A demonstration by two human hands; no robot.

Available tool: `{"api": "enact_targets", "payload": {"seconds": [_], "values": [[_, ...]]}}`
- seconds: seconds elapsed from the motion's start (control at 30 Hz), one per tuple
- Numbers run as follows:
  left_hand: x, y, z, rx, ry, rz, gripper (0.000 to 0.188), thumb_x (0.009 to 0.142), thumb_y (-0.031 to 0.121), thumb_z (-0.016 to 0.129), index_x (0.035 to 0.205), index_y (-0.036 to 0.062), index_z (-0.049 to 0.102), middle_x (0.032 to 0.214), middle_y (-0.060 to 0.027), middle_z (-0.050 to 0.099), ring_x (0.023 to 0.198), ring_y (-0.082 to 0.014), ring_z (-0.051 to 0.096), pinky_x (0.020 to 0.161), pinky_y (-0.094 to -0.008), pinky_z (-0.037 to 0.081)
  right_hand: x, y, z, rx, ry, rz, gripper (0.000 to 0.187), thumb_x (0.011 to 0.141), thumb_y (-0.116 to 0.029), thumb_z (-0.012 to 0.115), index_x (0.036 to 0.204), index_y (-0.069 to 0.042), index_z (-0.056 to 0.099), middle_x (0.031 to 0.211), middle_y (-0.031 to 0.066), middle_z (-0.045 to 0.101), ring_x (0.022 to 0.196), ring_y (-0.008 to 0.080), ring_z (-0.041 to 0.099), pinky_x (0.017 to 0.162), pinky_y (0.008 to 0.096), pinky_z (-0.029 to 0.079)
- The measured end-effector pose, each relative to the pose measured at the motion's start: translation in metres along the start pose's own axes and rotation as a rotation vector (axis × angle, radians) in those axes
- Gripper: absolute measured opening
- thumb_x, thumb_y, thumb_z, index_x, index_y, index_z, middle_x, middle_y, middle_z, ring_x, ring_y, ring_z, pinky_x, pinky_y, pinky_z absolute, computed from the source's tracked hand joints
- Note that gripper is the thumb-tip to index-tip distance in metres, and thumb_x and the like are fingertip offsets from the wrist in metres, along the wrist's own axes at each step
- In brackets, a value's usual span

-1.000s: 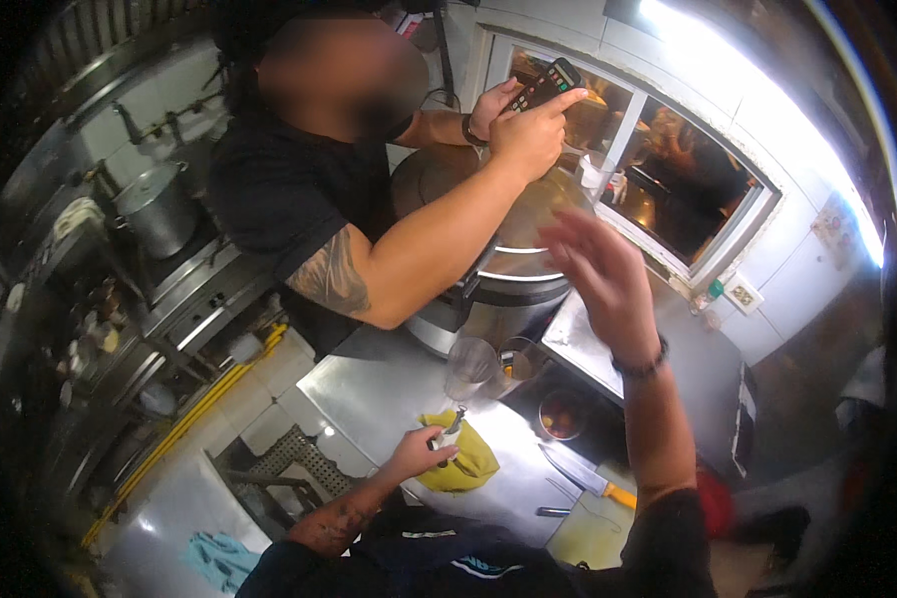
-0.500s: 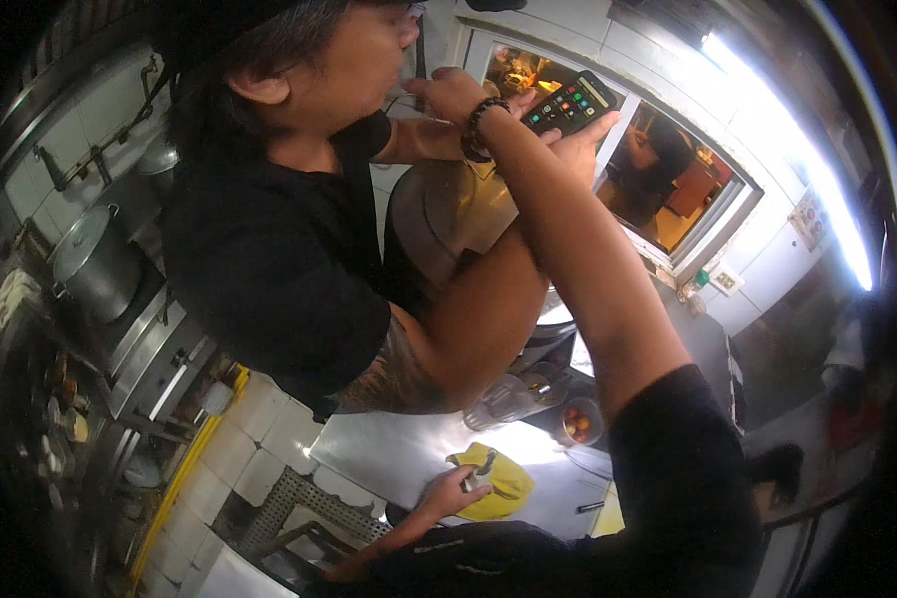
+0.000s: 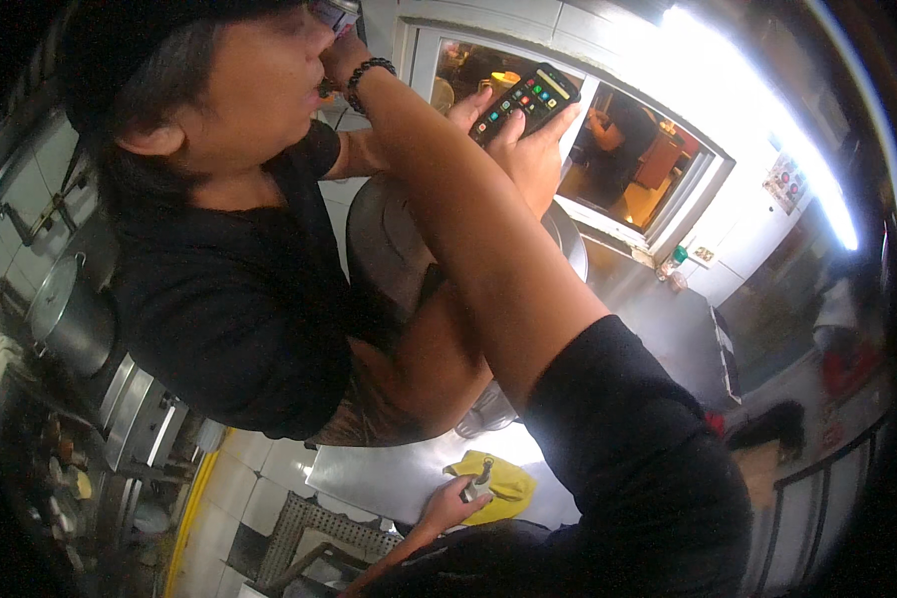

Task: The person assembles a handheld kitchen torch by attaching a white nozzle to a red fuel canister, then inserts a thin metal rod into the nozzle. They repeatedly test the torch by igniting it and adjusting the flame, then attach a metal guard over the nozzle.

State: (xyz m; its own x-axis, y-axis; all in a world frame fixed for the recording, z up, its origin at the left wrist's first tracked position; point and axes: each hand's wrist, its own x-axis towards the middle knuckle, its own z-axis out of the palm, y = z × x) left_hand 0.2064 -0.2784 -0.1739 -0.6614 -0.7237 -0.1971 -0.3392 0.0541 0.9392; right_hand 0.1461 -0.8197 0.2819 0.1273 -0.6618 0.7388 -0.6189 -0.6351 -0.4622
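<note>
My left hand [image 3: 455, 503], near and low, fingers curled around a small grey metal object [image 3: 478, 485], resting on a yellow cloth [image 3: 503, 478]. Right hand far up, fingers' state indeterminate.

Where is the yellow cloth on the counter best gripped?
Probably pinch the yellow cloth at its free right edge, coming from the right: it lies crumpled on the counter, and the left hand, on a small grey object, covers its left.
</note>
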Motion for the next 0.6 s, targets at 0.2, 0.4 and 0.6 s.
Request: {"api": "enact_targets", "payload": {"seconds": [0.2,0.4,0.6], "values": [[0.001,-0.002,0.005,-0.009,0.004,-0.001,0.062,0.084,0.048,0.072,0.122,-0.0006,0.062,0.109,-0.0227,0.068,0.099,-0.0338,0.068,0.086,-0.0403,0.053,0.006,0.002,0.006,-0.128,0.266,0.013,0.057,0.08,-0.045,0.072,0.115,-0.001,0.063,0.11,0.0215,0.07,0.107,0.0355,0.066,0.088,0.0408,0.052],[0.003,0.002,0.0,-0.002,0.046,0.012,0.059,0.084,0.048,0.073,0.118,0.0012,0.063,0.106,-0.0198,0.069,0.095,-0.0324,0.069,0.083,-0.0392,0.053,-0.002,-0.005,-0.011,-0.103,0.294,0.024,0.057,0.083,-0.043,0.07,0.121,-0.003,0.058,0.113,0.0203,0.069,0.106,0.0378,0.065,0.087,0.0423,0.053],[-0.005,0.022,0.009,0.016,-0.082,-0.004,0.059,0.083,0.047,0.074,0.119,0.0019,0.064,0.104,-0.0183,0.07,0.093,-0.0298,0.068,0.083,-0.0375,0.053,0.031,0.107,-0.082,-1.05,0.131,-0.482,0.049,0.082,-0.038,0.068,0.115,-0.003,0.062,0.112,0.0196,0.069,0.102,0.0404,0.065,0.083,0.0459,0.053]]}}
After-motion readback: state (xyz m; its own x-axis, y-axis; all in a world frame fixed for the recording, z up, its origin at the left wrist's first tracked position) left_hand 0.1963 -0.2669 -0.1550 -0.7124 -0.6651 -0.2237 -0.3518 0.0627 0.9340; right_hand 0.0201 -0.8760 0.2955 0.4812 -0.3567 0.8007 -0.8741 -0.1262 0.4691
